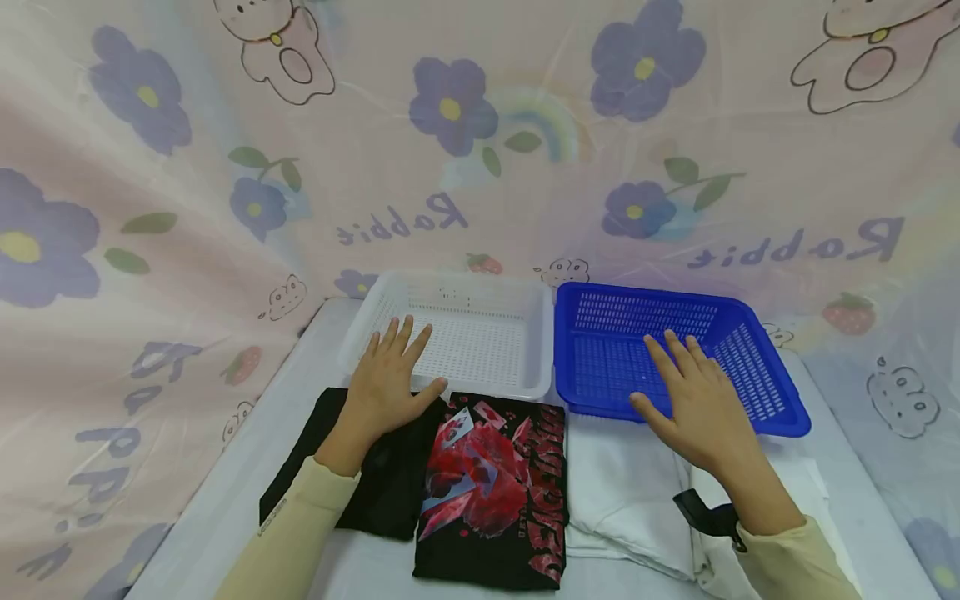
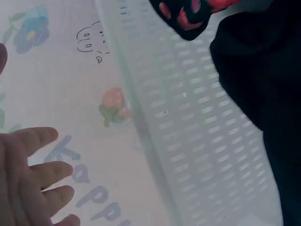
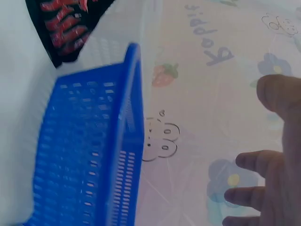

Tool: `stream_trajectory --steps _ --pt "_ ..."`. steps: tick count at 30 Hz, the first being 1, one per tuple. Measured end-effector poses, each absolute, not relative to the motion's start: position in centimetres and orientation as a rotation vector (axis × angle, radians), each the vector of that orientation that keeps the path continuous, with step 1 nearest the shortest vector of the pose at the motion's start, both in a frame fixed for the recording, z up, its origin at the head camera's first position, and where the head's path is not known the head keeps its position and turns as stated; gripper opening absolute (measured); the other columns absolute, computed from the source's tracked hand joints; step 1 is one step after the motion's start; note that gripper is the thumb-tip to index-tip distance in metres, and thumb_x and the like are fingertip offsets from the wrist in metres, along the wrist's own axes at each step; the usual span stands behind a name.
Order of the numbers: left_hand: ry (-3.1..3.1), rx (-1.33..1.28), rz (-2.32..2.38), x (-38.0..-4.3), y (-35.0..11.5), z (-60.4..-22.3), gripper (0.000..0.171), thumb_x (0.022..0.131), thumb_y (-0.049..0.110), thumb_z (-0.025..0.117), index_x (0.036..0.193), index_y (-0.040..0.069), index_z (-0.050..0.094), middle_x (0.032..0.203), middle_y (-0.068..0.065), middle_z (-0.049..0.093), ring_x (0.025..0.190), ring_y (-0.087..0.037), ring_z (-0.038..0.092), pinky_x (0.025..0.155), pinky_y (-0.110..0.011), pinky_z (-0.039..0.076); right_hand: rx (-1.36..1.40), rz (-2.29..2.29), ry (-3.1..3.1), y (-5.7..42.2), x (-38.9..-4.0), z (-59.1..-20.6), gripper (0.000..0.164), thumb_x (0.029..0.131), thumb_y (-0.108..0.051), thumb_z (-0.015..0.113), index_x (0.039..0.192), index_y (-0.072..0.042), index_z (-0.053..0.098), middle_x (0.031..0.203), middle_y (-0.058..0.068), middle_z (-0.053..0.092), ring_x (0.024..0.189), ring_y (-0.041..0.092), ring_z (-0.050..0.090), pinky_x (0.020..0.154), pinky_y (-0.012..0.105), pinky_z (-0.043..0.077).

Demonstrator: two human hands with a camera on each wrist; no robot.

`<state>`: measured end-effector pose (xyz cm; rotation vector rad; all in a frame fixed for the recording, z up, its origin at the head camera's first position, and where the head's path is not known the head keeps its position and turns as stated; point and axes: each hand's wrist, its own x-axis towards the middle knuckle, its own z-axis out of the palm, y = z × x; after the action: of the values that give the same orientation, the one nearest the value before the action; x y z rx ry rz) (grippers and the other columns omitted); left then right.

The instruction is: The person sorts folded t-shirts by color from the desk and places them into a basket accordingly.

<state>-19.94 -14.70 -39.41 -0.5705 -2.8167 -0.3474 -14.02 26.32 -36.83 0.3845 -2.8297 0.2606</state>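
In the head view my left hand (image 1: 387, 385) has its fingers spread over the near left corner of the white basket (image 1: 531, 333) and holds nothing. Beneath that hand and forearm lies a folded black garment (image 1: 390, 492). My right hand (image 1: 697, 400), fingers also spread, overlaps the near side of the blue basket (image 1: 600, 350). A folded black shirt with a red print (image 1: 487, 500) lies between the two arms. To its right are a folded white garment (image 1: 630, 483) and another white garment (image 1: 802, 475), partly hidden by the right forearm. Both baskets stand side by side with bare mesh floors.
A white-covered table (image 1: 225, 500) carries everything. Behind and along both sides hangs a printed curtain (image 1: 525, 200) with flowers and rabbits, close behind the baskets. A black strap (image 1: 705, 515) circles the right wrist.
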Motion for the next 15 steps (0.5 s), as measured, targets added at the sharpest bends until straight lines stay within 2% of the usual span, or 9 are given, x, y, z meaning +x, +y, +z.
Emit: stream_trajectory --steps 4,8,11,15 --pt "-2.804 -0.588 -0.383 -18.8 -14.8 -40.1 0.078 0.088 0.058 0.055 0.151 0.018 0.033 0.156 -0.017 0.029 0.145 -0.040 0.024 0.113 -0.060 0.021 0.416 0.300 -2.795 25.7 -13.4 -37.6 0.076 0.090 -0.050 0.059 0.152 -0.014 0.030 0.149 0.028 0.036 0.136 0.052 0.030 0.102 0.068 0.029" --pt "-2.741 -0.635 -0.412 -17.7 -14.9 -41.1 0.075 0.085 0.055 0.061 0.147 0.019 0.042 0.148 -0.013 0.045 0.135 -0.037 0.043 0.105 -0.058 0.037 0.441 0.380 -2.749 25.2 -12.8 -38.6 0.071 0.087 -0.044 0.066 0.146 -0.011 0.041 0.140 0.027 0.046 0.125 0.051 0.041 0.094 0.069 0.036" --pt "-2.702 -0.658 -0.477 -16.8 -14.9 -41.8 0.072 0.081 0.054 0.066 0.143 0.019 0.048 0.138 -0.007 0.057 0.122 -0.031 0.055 0.095 -0.052 0.046 0.467 0.467 -2.722 24.8 -12.3 -39.4 0.066 0.084 -0.036 0.071 0.139 -0.010 0.048 0.133 0.024 0.051 0.119 0.048 0.047 0.091 0.066 0.040" --pt "-2.738 -0.642 -0.648 -15.6 -14.7 -43.0 0.071 0.078 0.051 0.072 0.138 0.019 0.053 0.129 -0.002 0.062 0.114 -0.024 0.059 0.088 -0.046 0.051 0.487 0.601 -2.735 24.0 -11.5 -40.7 0.061 0.081 -0.028 0.075 0.136 -0.012 0.052 0.127 0.019 0.056 0.115 0.043 0.051 0.088 0.062 0.044"
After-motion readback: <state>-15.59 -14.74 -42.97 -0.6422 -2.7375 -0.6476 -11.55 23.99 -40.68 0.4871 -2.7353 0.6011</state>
